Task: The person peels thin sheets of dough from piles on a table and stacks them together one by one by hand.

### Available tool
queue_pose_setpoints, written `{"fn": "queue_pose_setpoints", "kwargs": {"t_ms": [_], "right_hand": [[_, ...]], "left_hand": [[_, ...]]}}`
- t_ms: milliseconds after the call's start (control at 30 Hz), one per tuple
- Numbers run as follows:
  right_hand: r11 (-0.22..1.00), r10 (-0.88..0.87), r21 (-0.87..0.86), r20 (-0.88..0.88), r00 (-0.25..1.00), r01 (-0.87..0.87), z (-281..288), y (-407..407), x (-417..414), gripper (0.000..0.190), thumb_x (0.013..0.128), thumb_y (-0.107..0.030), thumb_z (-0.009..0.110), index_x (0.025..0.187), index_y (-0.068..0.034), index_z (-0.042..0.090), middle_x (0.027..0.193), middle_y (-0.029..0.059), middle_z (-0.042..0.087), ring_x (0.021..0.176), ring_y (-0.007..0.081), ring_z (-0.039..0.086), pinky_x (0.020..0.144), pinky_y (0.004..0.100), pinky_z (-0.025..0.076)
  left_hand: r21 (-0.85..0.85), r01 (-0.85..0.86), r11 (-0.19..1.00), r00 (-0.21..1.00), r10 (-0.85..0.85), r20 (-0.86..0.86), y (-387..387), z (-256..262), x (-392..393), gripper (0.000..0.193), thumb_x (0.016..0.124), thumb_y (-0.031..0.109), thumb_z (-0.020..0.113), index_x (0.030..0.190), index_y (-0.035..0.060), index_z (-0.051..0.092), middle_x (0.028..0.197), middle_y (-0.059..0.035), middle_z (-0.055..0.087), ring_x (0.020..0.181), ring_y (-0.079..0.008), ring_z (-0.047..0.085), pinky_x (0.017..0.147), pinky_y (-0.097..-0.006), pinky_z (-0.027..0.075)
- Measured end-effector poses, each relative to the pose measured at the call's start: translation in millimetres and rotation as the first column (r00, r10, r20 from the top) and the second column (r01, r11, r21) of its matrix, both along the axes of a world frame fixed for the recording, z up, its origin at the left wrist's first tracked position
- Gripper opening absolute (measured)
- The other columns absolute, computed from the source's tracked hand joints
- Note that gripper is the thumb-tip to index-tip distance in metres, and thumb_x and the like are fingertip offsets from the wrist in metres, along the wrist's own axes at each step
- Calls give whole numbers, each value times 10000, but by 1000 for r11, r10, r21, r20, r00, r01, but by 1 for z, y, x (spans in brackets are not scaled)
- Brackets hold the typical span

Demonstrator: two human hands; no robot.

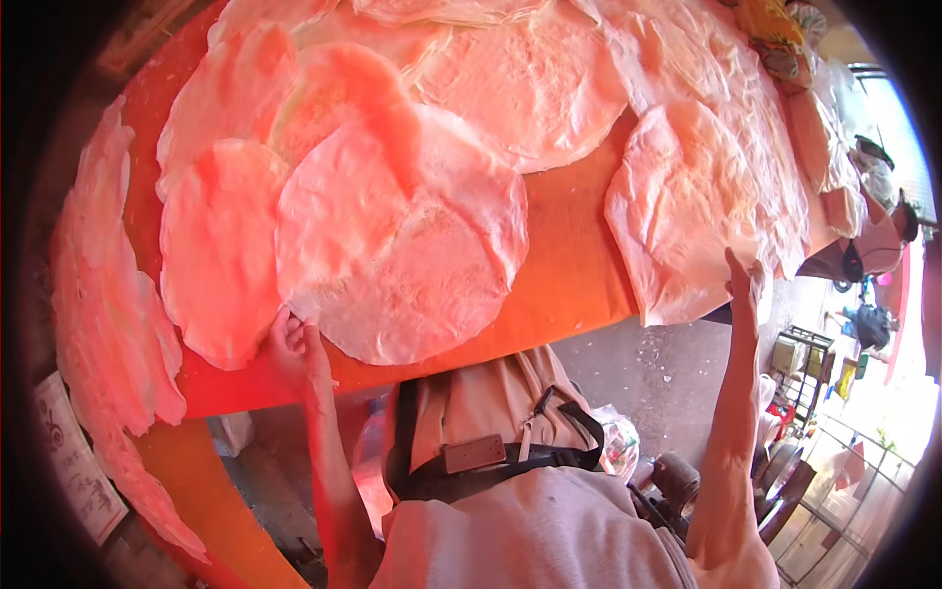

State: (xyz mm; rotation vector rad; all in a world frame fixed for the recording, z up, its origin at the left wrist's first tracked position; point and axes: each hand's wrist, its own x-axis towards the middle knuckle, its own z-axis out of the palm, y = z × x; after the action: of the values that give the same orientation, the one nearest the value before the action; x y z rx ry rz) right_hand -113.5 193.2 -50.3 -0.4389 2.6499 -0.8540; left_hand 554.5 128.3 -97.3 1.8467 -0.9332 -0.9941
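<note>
Thin, round flatbread-like sheets cover the table in front of me. My left hand (294,342) pinches the lower left edge of a large round sheet (401,235). That sheet lies flat, overlapping others behind it. Beside it on the left is a smaller oval sheet (221,254), close to my knuckles. My right hand (743,280) grips the near right edge of another wrinkled sheet (681,206), which hangs slightly past the table's front edge. The fingertips there are partly hidden by the sheet.
The orange-covered table (574,243) shows between the sheets. More sheets overlap in a pile (110,294) at the far left. Plastic-wrapped bundles (824,140) stand at the right end. A person (868,324) is in the background. A metal rack (802,361) stands on the floor to the right.
</note>
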Motion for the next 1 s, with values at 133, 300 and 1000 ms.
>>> {"fn": "queue_pose_setpoints", "kwargs": {"t_ms": [133, 300, 1000], "right_hand": [[968, 235, 222, -646, 726, -116, -8, 0, 12, 795, 714, -307, 779, 1327, 38, 409, 1079, 213, 627, 1028, 361, 587, 886, 416, 455], [986, -116, -108, 73, 990, 124, -44, 17, -50, 778, 692, -63, 713, 1384, -1, 364, 870, 126, 620, 719, 189, 609, 658, 303, 506], [612, 791, -665, 517, 329, -428, 148, -157, 272, 304, 864, -39, 557, 1166, -15, 567, 834, 77, 659, 709, 119, 620, 594, 265, 504]], "left_hand": [[-77, -58, 995, 998, 61, 31, 0, 1, -12, 427, 869, 71, 629, 1246, -58, 475, 1084, -129, 572, 949, -174, 579, 810, -277, 485], [45, -104, 994, 946, 112, -303, 4, 3, -10, 297, 863, 128, 664, 1107, -7, 563, 887, -27, 584, 660, -74, 520, 562, -206, 416], [-499, 391, 773, 484, -634, -603, -102, 156, -210, 475, 1013, 357, 391, 1224, -50, 514, 1174, -117, 545, 939, -155, 570, 776, -312, 520]]}}
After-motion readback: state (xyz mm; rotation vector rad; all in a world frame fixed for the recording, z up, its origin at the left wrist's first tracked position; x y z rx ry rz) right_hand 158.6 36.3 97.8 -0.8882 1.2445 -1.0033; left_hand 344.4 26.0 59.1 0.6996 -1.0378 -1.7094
